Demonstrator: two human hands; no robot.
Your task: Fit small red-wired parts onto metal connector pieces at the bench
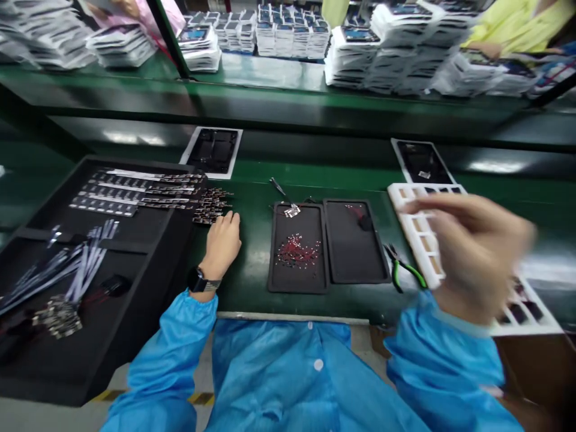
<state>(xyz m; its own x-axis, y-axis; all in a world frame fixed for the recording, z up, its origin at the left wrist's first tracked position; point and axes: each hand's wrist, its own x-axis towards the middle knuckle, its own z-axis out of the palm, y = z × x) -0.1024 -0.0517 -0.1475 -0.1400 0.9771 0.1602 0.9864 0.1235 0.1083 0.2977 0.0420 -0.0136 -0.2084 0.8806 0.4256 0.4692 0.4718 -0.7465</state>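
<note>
**Left hand at the small parts, right hand raised over the white tray**

The left hand [224, 242] lies palm-down on the green bench [252, 264], its fingertips touching a cluster of small dark parts [210, 207] at the right edge of the big black tray [148, 252]; the fingers look loosely curled over the parts, and whether any part is pinched cannot be told. A dark watch [198, 280] sits on that wrist, above a blue sleeve [180, 336].

The right hand [472, 255] is blurred, lifted in front of the white compartment tray [416, 231]; its fingers are bent, and its grip cannot be made out — nothing is clearly seen in it.

Between the hands lie two black mats side by side; the left mat [297, 279] carries a scatter of tiny red bits [297, 251], with tweezers [281, 191] at its far end; the right mat [355, 252] lies beside green-handled pliers [402, 267]. Strips [135, 192] lie in rows in the big tray — further back, stacks of packs [292, 30] line the shelf.
</note>
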